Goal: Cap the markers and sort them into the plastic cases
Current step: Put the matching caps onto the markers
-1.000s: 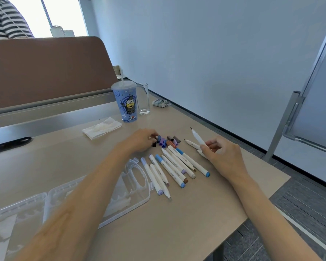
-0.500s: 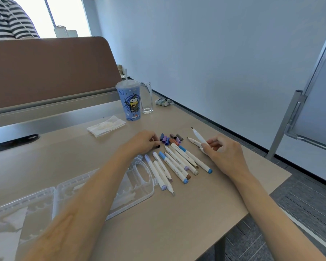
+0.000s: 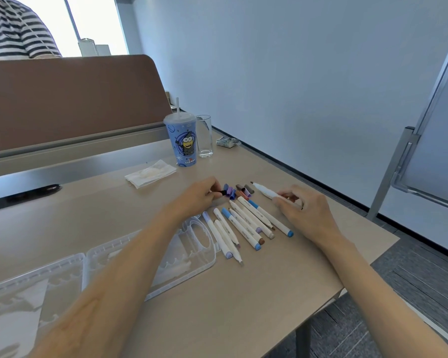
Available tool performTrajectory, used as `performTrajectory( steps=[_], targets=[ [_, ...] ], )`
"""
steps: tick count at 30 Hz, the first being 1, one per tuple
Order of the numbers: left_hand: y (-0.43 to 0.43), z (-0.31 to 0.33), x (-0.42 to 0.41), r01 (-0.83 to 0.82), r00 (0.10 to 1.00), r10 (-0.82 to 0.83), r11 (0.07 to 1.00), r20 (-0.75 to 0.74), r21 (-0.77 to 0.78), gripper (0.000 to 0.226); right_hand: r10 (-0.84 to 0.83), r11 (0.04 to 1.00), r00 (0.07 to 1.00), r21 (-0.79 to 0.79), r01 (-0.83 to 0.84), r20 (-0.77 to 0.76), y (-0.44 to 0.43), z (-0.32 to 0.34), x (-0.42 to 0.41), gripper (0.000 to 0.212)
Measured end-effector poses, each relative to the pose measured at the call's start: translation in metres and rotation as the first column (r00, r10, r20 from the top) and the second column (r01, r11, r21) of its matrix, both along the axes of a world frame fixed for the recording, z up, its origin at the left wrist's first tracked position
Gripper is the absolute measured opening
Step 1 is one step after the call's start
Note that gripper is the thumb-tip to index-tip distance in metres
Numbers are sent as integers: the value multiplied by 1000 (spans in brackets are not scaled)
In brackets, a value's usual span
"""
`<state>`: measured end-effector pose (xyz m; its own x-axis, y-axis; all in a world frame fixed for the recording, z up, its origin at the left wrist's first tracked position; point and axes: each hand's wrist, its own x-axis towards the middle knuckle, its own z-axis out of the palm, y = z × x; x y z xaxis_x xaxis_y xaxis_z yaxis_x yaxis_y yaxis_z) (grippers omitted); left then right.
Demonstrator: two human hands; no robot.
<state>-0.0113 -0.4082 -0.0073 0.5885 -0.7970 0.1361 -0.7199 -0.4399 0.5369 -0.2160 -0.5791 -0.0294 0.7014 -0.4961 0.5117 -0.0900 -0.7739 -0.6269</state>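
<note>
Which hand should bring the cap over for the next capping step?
Left. The left hand already pinches a black cap beside the loose caps; the right hand is occupied holding the uncapped marker.

Beige table [image 3: 243, 301], markers [image 3: 246, 226], caps [image 3: 237, 192], clear cases [image 3: 93, 264], cup [image 3: 183, 140], glass [image 3: 204, 136], napkin [image 3: 150, 173]

plastic case [image 3: 49, 275] cut off left, marker [image 3: 265, 191] rear perhaps hidden in right hand [image 3: 301, 210]

Pale blue wall [image 3: 295, 73], brown divider [image 3: 75, 99], bright window [image 3: 96, 19], grey carpet floor [image 3: 411, 275]
</note>
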Motion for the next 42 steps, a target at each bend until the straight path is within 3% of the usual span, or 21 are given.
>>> performTrajectory(
  steps=[4, 14, 23, 34, 42],
  targets=[
    [11, 7, -14, 79, 993, -95, 974, -70, -212, 9, 83, 985, 994, -157, -70, 78, 5, 6, 1, 18],
    [16, 15, -40, 97, 981, -143, 948, -133, -305, 18, 63, 928, 996, -370, -34, 66, 17, 29, -6, 13],
    [13, 29, -58, 157, 975, -200, 929, -99, -335, 16, 33, 927, 998, -375, -11, 54, 23, 39, -15, 12],
    [12, 39, -70, 186, 971, -225, 921, -81, -342, 14, 118, 985, 992, -130, -112, 38, 27, 50, -18, 13],
    [5, 28, -70, 132, 984, -163, 937, -71, -324, 23, 82, 996, 997, 42, -82, 3, 37, 33, -12, 17]
  ],
)
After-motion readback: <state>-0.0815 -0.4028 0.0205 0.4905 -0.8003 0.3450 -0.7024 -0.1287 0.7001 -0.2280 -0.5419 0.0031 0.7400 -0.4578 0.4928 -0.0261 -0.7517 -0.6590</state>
